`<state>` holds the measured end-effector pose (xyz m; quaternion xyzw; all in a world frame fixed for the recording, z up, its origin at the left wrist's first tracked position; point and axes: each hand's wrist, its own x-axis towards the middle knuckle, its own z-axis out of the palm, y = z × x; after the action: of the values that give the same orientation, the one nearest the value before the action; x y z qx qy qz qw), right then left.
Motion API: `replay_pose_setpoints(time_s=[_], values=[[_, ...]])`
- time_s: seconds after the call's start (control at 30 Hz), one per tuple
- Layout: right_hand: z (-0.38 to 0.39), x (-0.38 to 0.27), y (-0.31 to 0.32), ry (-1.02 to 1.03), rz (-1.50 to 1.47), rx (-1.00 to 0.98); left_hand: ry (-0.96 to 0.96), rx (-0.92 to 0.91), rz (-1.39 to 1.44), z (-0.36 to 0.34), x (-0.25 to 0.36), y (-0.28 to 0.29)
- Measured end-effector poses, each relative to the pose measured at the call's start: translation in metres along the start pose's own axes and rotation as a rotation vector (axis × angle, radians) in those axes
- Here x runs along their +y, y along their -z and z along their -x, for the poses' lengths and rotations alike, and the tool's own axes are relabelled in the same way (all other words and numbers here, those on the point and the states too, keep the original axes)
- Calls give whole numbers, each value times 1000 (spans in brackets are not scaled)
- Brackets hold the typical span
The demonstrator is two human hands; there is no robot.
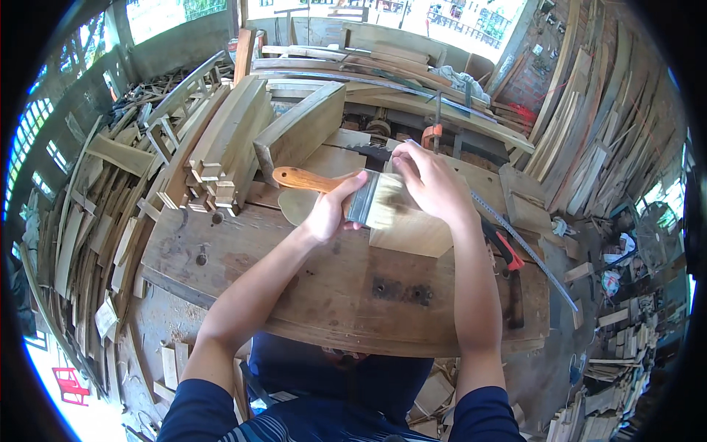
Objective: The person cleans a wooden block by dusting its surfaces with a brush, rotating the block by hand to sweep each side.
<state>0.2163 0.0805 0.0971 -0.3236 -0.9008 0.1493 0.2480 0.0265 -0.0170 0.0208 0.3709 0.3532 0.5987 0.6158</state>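
My left hand (335,210) is closed around a wide paintbrush (309,180), gripping it by the metal band. Its wooden handle points left and its pale bristles point right, slightly blurred. Beside the bristle tips is my right hand (431,184), fingers loosely bent and apart, holding nothing that I can see. Whether its fingertips touch the bristles I cannot tell. Below both hands a light wooden board (412,236) lies on the worn wooden workbench (324,295). A pale rounded piece (294,206) shows partly behind my left hand.
Stacked jointed timbers (228,140) and a thick plank (302,125) sit at the bench's far left. To the right are a red-and-black handled tool (508,250), a long metal ruler (523,250) and an orange clamp (433,134). Lumber piles (611,125) line the workshop.
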Motion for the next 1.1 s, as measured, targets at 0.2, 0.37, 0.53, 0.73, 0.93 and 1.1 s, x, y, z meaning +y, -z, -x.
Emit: replay_pose_setpoints(time_s=[0.2,0.37,0.53,0.73,0.93,1.1], values=[[-1,0,4,-19,17,3,55,113,-678,-16,-14,22],[-2,-2,-1,-28,44,27,-249,126,-1277,-17,-38,28],[-2,3,0,-14,-4,-19,-64,120,-469,-4,-18,8],[-4,4,-1,-2,-35,-22,74,172,-331,-9,-11,12],[-1,3,0,4,-44,-11,-387,94,-1138,-10,-33,17],[-5,7,6,16,-17,8,29,98,-159,-9,-8,2]])
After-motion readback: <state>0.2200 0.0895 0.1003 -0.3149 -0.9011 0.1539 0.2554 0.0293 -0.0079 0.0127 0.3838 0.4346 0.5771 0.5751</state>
